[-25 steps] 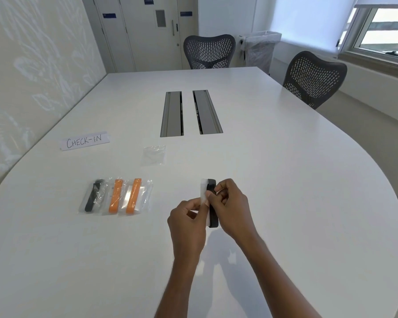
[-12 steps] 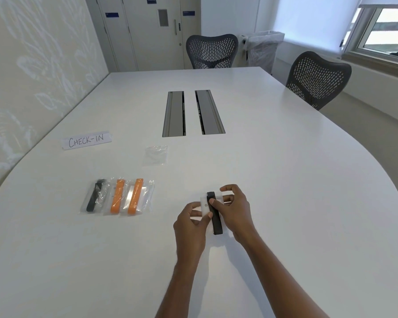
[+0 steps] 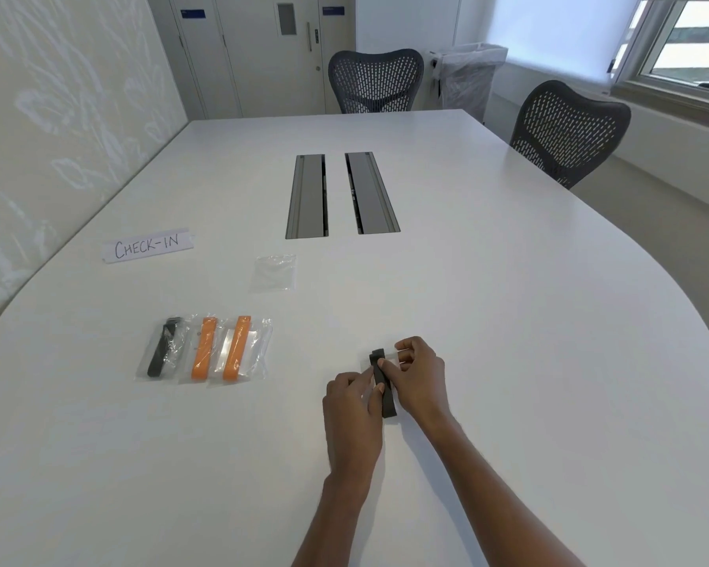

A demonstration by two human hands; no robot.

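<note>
The black band [image 3: 387, 399] is between the two hands, low at the white table [image 3: 508, 321] with its long side pointing away from the person. The right hand [image 3: 420, 378] pinches its far part: the thumb presses on top and the other fingers curl behind. The left hand [image 3: 351, 407] holds the band's left edge with curled fingers [image 3: 375, 388]. The bagged bands [image 3: 205, 349] lie well apart, to the left.
</note>
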